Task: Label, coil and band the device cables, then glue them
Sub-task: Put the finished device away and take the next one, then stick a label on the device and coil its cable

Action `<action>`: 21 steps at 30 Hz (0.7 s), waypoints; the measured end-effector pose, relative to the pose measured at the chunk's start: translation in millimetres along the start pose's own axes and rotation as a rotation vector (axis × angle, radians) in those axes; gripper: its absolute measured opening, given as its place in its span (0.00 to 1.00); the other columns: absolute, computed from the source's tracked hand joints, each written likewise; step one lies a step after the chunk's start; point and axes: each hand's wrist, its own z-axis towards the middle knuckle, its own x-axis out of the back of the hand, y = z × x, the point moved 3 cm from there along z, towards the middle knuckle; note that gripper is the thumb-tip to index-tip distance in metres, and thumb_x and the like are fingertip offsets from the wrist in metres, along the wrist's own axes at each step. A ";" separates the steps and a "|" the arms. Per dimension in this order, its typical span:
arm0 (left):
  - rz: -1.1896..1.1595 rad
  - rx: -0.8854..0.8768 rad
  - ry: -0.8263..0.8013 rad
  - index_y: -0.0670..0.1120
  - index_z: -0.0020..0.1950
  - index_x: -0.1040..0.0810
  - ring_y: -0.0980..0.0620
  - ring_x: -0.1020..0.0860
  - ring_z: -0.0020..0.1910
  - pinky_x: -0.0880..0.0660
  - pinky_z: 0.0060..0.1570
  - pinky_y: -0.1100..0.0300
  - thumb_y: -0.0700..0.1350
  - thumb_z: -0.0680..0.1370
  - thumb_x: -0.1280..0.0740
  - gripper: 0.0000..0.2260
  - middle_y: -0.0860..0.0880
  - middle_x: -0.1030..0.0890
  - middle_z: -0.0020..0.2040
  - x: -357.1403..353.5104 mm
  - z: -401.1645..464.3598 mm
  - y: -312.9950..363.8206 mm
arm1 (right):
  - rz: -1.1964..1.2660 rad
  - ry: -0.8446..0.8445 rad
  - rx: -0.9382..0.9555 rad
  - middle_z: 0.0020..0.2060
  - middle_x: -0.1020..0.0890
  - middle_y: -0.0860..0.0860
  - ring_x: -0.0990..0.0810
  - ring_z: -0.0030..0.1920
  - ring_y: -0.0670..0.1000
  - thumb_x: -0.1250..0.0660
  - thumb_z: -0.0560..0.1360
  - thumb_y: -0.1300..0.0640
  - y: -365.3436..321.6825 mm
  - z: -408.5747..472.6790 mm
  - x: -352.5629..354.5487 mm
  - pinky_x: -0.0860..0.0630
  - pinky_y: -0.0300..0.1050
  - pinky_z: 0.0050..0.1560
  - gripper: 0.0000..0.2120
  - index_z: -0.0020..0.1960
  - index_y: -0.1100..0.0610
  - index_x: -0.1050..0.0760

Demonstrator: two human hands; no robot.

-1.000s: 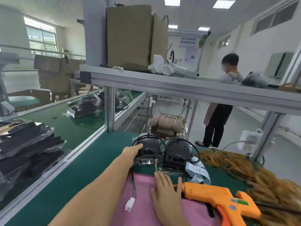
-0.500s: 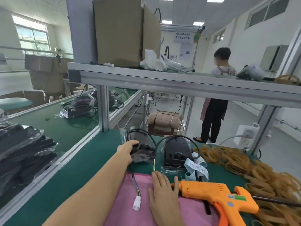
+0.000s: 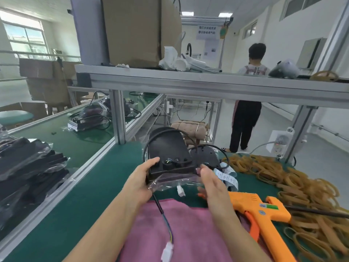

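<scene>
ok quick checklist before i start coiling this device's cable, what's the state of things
1. Device held: ok, left hand grips the black device at its left edge.
2. Right hand free: ok, open beside the device, holding nothing.
3. Cable loose: ok, cable trails over the pink cloth, white connector hanging free.
4. Rubber bands at hand: ok, piled to the right.
5. Glue gun at hand: ok, beside the cloth.
6. Label on cable: cannot tell.

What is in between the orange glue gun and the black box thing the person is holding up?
In the head view, the right hand and a white label strip lie between the glue gun and the black device.
</scene>
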 end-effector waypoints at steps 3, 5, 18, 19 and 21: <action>0.045 0.077 -0.114 0.40 0.40 0.15 0.44 0.16 0.34 0.19 0.32 0.55 0.44 0.68 0.31 0.09 0.41 0.15 0.40 -15.6 -17.5 -28.7 | 0.126 -0.067 -0.033 0.59 0.18 0.49 0.20 0.60 0.48 0.37 0.75 0.41 -3.8 -15.5 34.4 0.25 0.49 0.63 0.21 0.63 0.49 0.22; 0.095 0.121 -0.153 0.39 0.44 0.16 0.44 0.16 0.34 0.19 0.31 0.55 0.44 0.67 0.31 0.11 0.40 0.15 0.41 -21.6 -23.5 -46.1 | 0.170 -0.066 -0.086 0.55 0.16 0.51 0.18 0.55 0.48 0.33 0.74 0.48 5.2 -27.7 54.5 0.21 0.39 0.50 0.17 0.59 0.52 0.20; 0.177 0.212 -0.122 0.39 0.41 0.15 0.44 0.16 0.34 0.19 0.35 0.57 0.42 0.65 0.31 0.10 0.41 0.15 0.40 -17.7 -33.9 -90.1 | 0.039 -0.022 0.008 0.35 0.19 0.49 0.26 0.29 0.39 0.34 0.77 0.65 22.0 -52.0 75.2 0.31 0.28 0.31 0.14 0.50 0.48 0.17; 0.164 0.206 -0.112 0.39 0.39 0.14 0.44 0.16 0.34 0.19 0.34 0.56 0.42 0.64 0.31 0.09 0.41 0.15 0.39 -12.7 -35.3 -88.8 | -0.017 -0.043 0.047 0.37 0.19 0.49 0.25 0.32 0.39 0.35 0.77 0.65 20.4 -51.7 72.6 0.31 0.29 0.34 0.14 0.50 0.48 0.17; 0.120 0.189 -0.081 0.39 0.39 0.15 0.44 0.17 0.33 0.18 0.34 0.55 0.41 0.64 0.31 0.08 0.41 0.15 0.39 -0.2 -36.6 -86.9 | -0.158 -0.082 0.121 0.46 0.17 0.44 0.23 0.45 0.36 0.38 0.76 0.67 17.7 -48.7 70.1 0.30 0.29 0.48 0.18 0.53 0.46 0.19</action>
